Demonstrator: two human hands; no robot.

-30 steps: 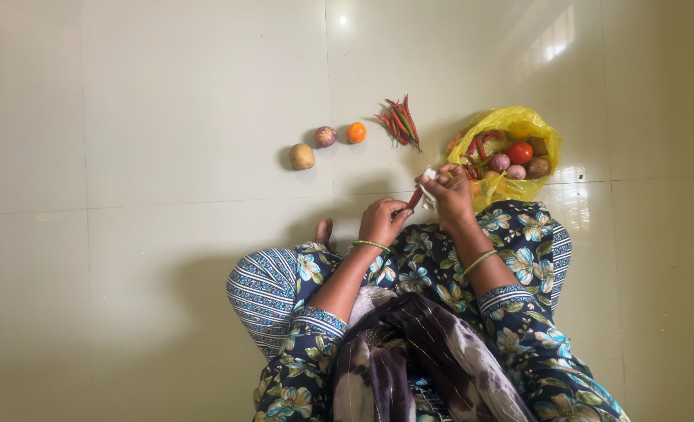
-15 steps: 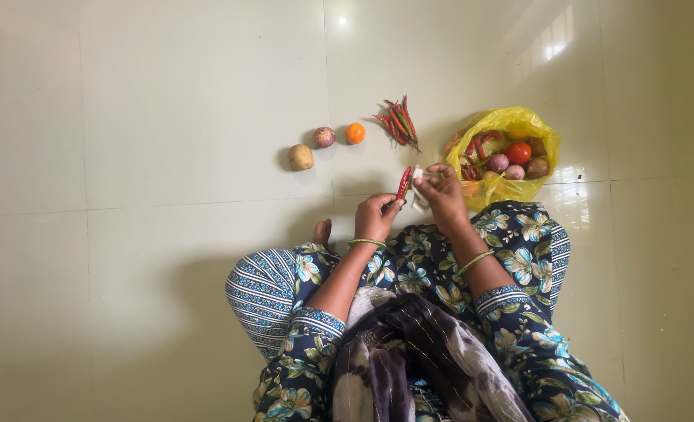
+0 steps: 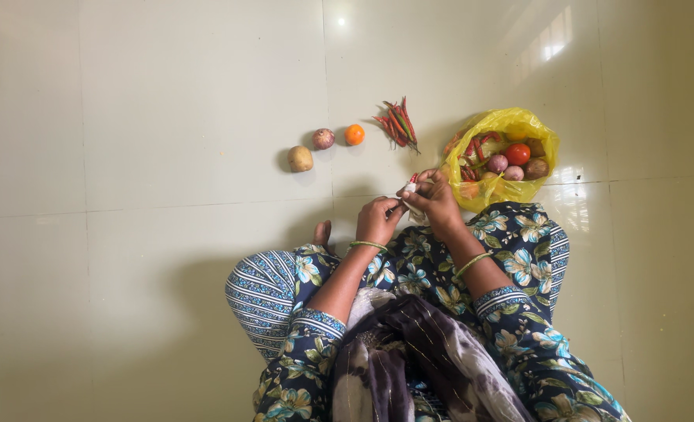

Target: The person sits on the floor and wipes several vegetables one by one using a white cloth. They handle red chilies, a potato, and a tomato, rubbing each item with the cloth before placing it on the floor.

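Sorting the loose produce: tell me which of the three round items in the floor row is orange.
The orange one, rightmost, nearest the chillies; the others are purplish and tan.

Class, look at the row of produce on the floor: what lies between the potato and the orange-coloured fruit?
In the head view, a reddish-purple onion lies between the potato and the orange fruit, apart from both on the pale tiled floor.

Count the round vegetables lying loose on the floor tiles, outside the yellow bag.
3, in a row left of the chilli pile: a pale potato leftmost, a reddish onion in the middle, an orange tomato rightmost. More lie inside the yellow bag, some possibly hidden.
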